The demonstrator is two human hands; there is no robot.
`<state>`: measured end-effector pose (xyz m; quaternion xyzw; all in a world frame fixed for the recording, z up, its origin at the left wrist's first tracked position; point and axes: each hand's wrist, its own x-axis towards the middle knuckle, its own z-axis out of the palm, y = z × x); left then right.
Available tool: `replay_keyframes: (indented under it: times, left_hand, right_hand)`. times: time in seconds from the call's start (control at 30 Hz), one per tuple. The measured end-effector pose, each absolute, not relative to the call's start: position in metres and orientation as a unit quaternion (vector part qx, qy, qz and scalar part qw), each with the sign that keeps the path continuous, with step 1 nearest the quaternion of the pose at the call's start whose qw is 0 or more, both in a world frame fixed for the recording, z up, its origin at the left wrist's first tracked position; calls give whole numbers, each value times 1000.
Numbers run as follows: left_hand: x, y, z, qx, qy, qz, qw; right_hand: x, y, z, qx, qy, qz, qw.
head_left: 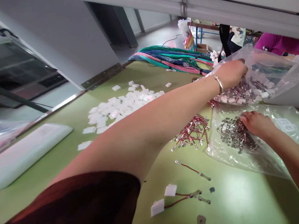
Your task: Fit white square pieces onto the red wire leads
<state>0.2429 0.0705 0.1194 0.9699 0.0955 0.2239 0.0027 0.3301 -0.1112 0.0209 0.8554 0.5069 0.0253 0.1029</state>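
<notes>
My left hand (233, 73), with a bracelet at the wrist, reaches to the rim of a clear plastic bag (285, 67) that holds many small white and metal parts; its fingers are mostly hidden. Below it, my right hand (257, 123) has its fingertips at a pile of metal terminals (236, 135) on a flat clear bag (289, 144). What those bent fingers hold is too small to name. A heap of short red wires (195, 131) lies left of this pile. Nearer me are a loose wire (192, 168) and two wires with white connectors (157, 207).
White connectors (118, 107) are spread beyond my left forearm. Green, blue and pink cables (170, 60) lie at the far edge. A white device (30, 153) sits at the left. A metal shelf crosses overhead. A person in purple (281, 43) is at the back right.
</notes>
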Motion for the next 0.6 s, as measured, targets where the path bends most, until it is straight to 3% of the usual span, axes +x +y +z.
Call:
replay_keyframes:
  times: [0.17, 0.33, 0.47, 0.53, 0.6]
  left_hand:
    - [245, 71, 114, 969, 96, 227, 5]
    - [247, 72, 111, 969, 98, 226, 21]
    - [246, 72, 111, 968, 92, 229, 34]
    - [246, 71, 111, 969, 94, 227, 37]
    - [247, 71, 110, 969, 99, 225, 31]
  right_hand:
    - [318, -115, 12, 813, 576, -13, 87]
    - [321, -128, 48, 799, 601, 28, 11]
    - [358, -162, 75, 895, 435, 91, 17]
    - [378, -177, 73, 919, 381, 90, -32]
    - [391, -183, 62, 926, 362, 10, -109]
